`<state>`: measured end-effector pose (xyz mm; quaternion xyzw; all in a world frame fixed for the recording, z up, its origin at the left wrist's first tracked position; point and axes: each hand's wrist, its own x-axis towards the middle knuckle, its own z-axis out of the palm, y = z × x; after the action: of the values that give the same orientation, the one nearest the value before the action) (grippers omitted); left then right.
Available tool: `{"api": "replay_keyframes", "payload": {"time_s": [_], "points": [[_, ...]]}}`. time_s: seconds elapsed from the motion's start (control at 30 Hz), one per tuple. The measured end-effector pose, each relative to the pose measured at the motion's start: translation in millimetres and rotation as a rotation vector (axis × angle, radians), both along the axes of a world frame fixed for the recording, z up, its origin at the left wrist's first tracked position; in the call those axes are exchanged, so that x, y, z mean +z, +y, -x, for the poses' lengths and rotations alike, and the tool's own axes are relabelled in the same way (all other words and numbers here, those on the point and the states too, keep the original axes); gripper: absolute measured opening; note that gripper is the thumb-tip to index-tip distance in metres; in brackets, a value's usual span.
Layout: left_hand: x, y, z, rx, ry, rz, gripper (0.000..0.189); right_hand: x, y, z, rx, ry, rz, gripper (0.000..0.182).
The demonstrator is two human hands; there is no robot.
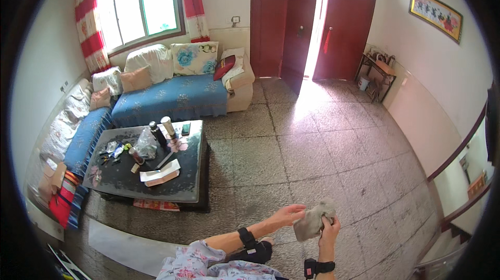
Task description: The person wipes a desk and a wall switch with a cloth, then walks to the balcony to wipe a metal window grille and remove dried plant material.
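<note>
A greyish-beige cloth (308,223), crumpled and partly folded, is held up above the stone-patterned floor. My right hand (330,231) grips it, with the thumb pressed on its face; the fingers behind it are partly hidden. My left hand (287,214) reaches toward the cloth's left edge with fingers extended and apart. Whether those fingertips touch the cloth, I cannot tell. Each wrist wears a black strap, and the left wrist strap (247,238) carries a small light label.
Left of me stands a dark coffee table (187,186) bearing a black flask (157,134), a plastic bag (146,145) and an opened carton (160,173). Behind it runs a sofa with a blue cover (172,94). Red doors (345,26) stand ajar. A side table (377,65) lines the right wall.
</note>
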<state>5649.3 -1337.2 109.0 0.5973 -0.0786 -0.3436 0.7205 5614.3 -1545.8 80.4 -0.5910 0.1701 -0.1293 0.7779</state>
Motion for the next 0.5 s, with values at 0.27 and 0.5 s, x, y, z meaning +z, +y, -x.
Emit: {"api": "replay_keyframes", "payload": {"time_s": [0.27, 0.5], "points": [[-5.2, -96.1, -195.4, -0.1, 0.313, 0.156, 0.063, 31.0, -47.7, -163.2, 0.083, -0.018, 0.247, 0.031], [-45.2, -156.3, -360.5, 0.082, 0.58, 0.579, 0.031, 4.3, -67.2, -339.2, 0.289, -0.059, 0.284, 0.033]]}}
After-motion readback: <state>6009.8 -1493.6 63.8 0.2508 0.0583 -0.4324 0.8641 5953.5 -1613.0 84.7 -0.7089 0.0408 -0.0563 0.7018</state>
